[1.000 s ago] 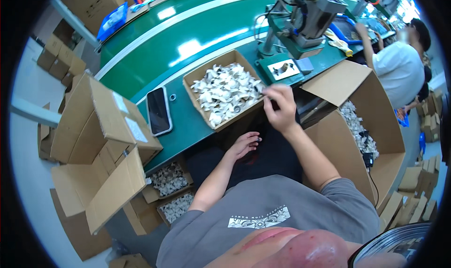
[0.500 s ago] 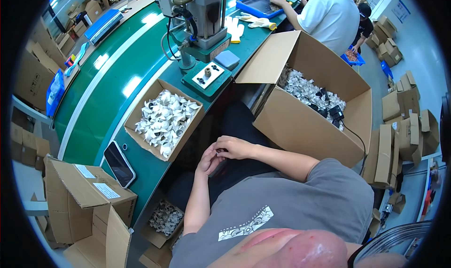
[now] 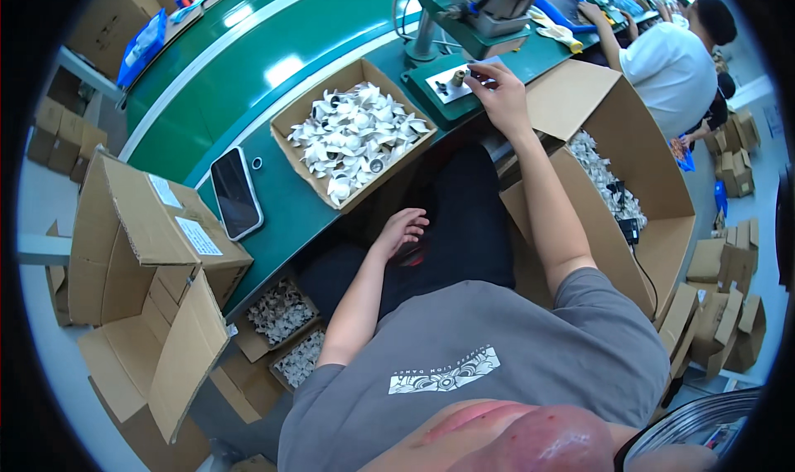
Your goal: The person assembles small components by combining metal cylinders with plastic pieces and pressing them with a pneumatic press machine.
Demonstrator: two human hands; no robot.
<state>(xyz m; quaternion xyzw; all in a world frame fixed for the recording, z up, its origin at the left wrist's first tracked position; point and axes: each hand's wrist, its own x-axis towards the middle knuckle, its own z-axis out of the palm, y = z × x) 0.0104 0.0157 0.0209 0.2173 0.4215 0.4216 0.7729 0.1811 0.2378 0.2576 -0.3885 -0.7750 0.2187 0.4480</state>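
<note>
Right hand [image 3: 502, 99] is at the press fixture [image 3: 450, 96]'s post [image 3: 458, 78], finger grip unclear: seemingly loading; alignment matters next. Left hand [image 3: 401, 229]'s fingers curl loosely, slightly apart.

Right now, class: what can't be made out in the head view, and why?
Head view: whether the right hand holds anything; too small to tell.
Head view: top of the press, cut off by the upper edge.
Head view: floor of the benchtop box, hidden under white parts.

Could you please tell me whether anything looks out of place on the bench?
One small ring looks odd: it lies alone on the green bench beside the phone, outside the cardboard tray holding the white parts.
</note>
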